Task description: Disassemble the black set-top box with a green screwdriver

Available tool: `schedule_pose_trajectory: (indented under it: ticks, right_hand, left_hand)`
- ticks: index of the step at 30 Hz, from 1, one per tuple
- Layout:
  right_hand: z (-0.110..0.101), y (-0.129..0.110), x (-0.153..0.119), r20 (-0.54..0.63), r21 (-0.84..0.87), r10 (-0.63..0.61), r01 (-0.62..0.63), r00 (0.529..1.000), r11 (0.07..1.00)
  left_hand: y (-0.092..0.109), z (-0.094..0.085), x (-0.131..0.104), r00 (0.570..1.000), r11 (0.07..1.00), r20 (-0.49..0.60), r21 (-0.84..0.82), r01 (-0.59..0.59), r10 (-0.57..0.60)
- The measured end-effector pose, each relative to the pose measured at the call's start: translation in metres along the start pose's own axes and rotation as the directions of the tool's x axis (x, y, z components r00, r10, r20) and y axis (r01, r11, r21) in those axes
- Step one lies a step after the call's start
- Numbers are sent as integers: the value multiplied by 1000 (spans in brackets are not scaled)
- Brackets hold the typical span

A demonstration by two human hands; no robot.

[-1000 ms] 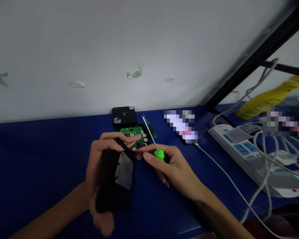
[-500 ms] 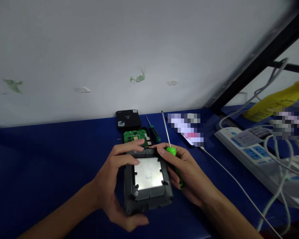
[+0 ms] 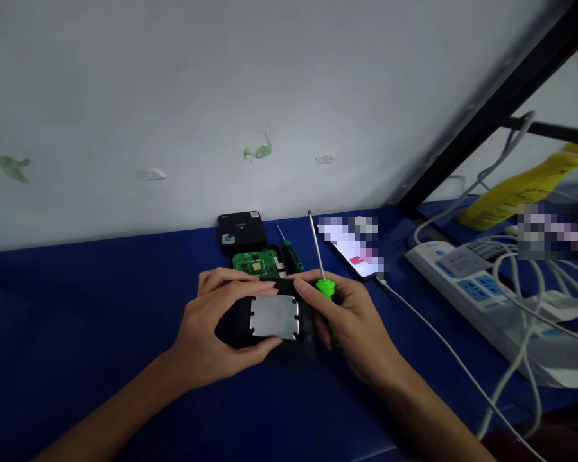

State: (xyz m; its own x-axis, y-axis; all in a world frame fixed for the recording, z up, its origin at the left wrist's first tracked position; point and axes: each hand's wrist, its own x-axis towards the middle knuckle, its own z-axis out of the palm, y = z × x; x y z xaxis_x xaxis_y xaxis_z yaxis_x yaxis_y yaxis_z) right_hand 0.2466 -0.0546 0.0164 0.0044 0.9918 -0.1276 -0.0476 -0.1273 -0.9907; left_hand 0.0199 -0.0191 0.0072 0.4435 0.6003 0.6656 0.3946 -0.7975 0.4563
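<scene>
The black plastic cover (image 3: 308,324), metal plate (image 3: 275,317) facing up, sits at lower centre, gripped between the left hand's (image 3: 212,330) thumb and fingers. The right hand (image 3: 354,317) grips the green-handled screwdriver (image 3: 325,286) and touches the cover's right edge. The cover partly blocks the circuit board (image 3: 257,264).

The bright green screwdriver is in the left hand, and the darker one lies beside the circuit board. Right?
Not quite: the head view shows the bright green screwdriver in the right hand. The darker one does lie beside the circuit board.
</scene>
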Motion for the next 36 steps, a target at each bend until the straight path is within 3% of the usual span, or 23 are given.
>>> schedule_pose_trajectory:
  ticks: [13,16,19,22,27,32,36]
  right_hand:
    - [1,-3,1,-8,-75,-4,3,1000,997]
    - [0,-2,2,-95,-97,-96,87,991,991]
    - [-5,0,5,-251,-57,-206,198,946,979]
    - [-13,-2,10,-237,-44,-275,272,932,961]
    - [-20,-30,18,-215,-49,-336,333,917,942]
    - [-16,-72,25,-49,-52,-388,386,920,921]
    - [-6,-90,37,-43,79,-400,402,915,912]
  left_hand:
    - [13,5,-5,998,998,-56,-65,-15,12]
    - [13,6,-4,998,998,-63,-55,-5,1]
    - [13,9,-5,999,999,-46,-48,7,-9]
    - [14,12,-8,1000,997,-13,-73,10,-11]
    - [15,14,-8,993,991,115,-129,27,-13]
    - [19,9,-11,986,993,163,-111,37,-19]
    - [20,3,-17,975,987,195,-92,129,-109]
